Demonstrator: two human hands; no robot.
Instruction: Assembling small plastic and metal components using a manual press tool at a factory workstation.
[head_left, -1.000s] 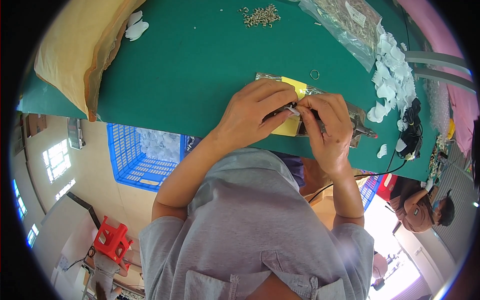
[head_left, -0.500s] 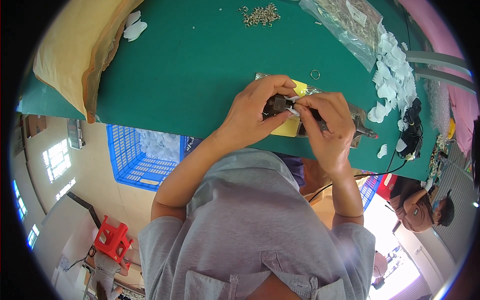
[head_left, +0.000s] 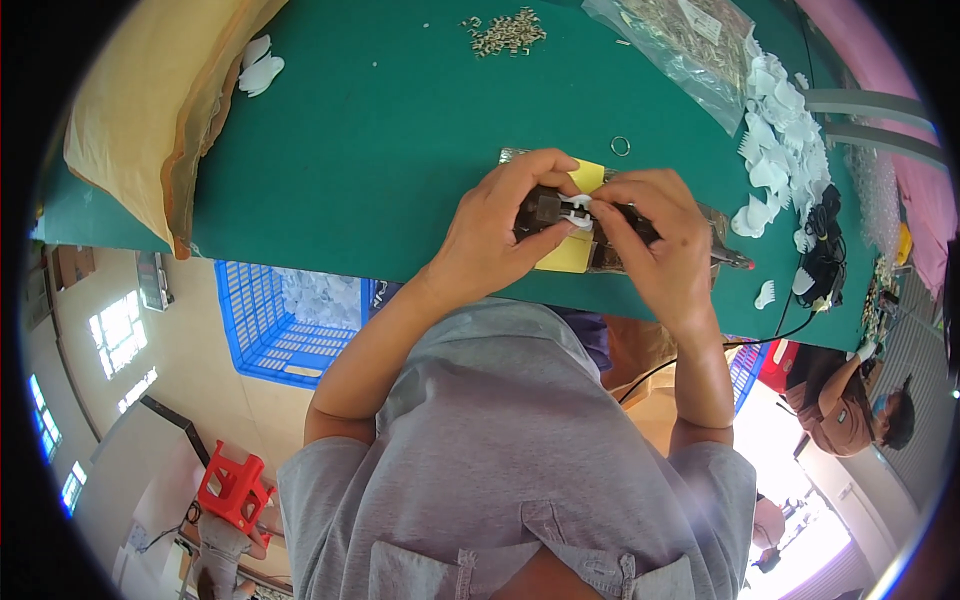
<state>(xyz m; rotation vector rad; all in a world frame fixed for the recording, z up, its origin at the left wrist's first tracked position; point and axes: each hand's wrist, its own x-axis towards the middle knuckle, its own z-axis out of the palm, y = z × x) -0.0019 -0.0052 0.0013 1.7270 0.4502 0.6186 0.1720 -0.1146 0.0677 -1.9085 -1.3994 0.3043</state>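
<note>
A dark metal block (head_left: 543,207), part of a small bench fixture, sits over a yellow patch (head_left: 566,255) near the table's front edge. At its right end lies a small white plastic piece (head_left: 577,212). My left hand (head_left: 497,222) curves around the block, with thumb and fingers closed on the white piece from both sides. My right hand (head_left: 662,235) is closed in a pinch at the piece's right edge; what its fingertips hold, if anything, is too small to make out. A dark handle with a red tip (head_left: 740,262) sticks out to the right of that hand.
Small metal clips (head_left: 508,34) form a pile at the back, beside a clear bag of metal parts (head_left: 690,45). White comb-edged plastic pieces (head_left: 775,150) are heaped at right, near a black cable (head_left: 825,250). A metal ring (head_left: 620,146) lies beyond my hands. A blue basket (head_left: 275,340) stands below left.
The white piece now sits flatter at the end of the dark block, between my left thumb and fingers. My right fingertips stay at its edge. The whole view has shifted slightly.
</note>
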